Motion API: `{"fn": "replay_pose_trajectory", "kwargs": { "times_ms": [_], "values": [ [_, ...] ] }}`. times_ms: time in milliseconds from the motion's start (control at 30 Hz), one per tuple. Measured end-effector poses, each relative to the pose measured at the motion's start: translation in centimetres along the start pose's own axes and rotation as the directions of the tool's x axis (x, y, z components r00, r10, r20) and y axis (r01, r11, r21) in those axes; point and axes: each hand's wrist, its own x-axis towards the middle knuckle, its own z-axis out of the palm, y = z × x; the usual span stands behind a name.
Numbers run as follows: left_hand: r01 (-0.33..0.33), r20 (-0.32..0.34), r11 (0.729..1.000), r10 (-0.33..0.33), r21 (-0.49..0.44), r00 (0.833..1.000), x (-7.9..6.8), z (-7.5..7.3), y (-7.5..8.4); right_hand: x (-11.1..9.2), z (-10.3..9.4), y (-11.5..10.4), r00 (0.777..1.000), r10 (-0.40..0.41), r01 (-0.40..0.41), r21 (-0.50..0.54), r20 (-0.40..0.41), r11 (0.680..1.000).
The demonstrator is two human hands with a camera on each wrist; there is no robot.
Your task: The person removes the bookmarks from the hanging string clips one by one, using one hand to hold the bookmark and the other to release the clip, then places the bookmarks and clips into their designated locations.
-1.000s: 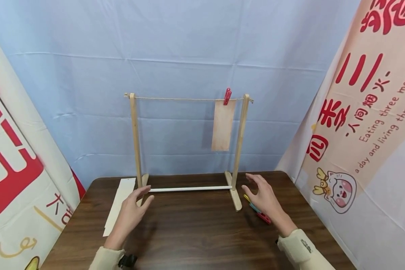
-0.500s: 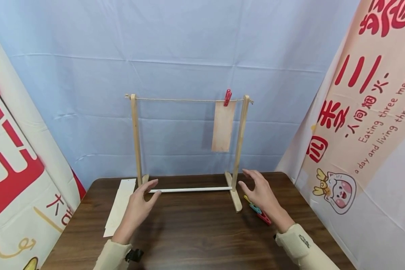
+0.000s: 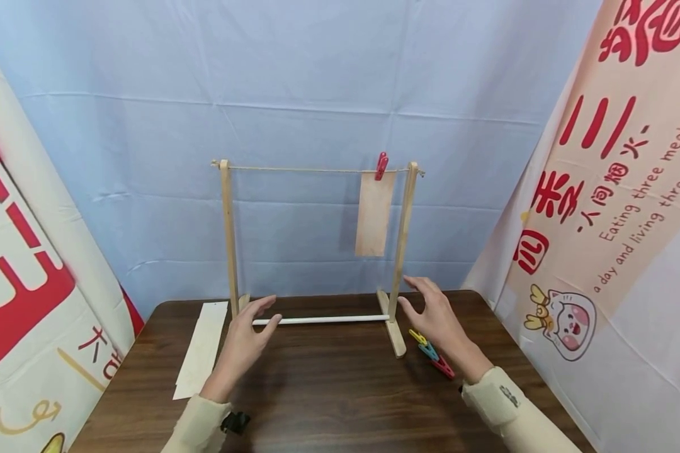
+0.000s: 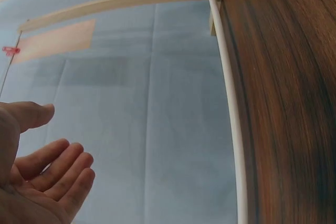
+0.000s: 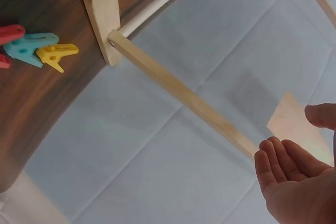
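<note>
My left hand hovers in front of the wooden rack's left post, fingers relaxed and holding nothing. To the right of the other post, my right hand is likewise empty, thumb spread from the fingers. A string runs between the tops of the posts. From it, near the right end, a pale pinkish strip hangs from a red clothespin. Yellow, blue and red clothespins lie on the table beside my right hand; the right wrist view shows the blue clothespin between the others.
Pale flat strips lie stacked at the table's left. A white rod joins the rack's feet low down, and the right foot juts forward. Behind the brown table hangs a light blue cloth.
My left hand has moved right and slightly up, from beside the strips to in front of the rack's left end. My right hand has shifted slightly up and left, uncovering more of the clothespins.
</note>
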Motion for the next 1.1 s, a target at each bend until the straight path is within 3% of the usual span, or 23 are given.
{"fn": "replay_pose_trajectory", "kwargs": {
  "times_ms": [167,367,1100],
  "values": [
    [-0.043,-0.017,0.999,0.043,-0.005,0.999,0.1,1.0,0.2,0.5,-0.1,-0.3,1.000,-0.028,0.028,-0.013,-0.002,1.000],
    [-0.038,0.001,0.999,0.038,-0.004,0.999,0.2,1.8,0.5,1.0,-0.4,-0.5,0.999,-0.052,0.052,-0.013,-0.016,0.999],
    [-0.065,0.042,0.997,0.067,-0.051,0.997,2.3,2.8,2.5,3.9,-1.6,-2.0,0.981,-0.183,0.183,-0.015,-0.068,0.983]
  ]
}}
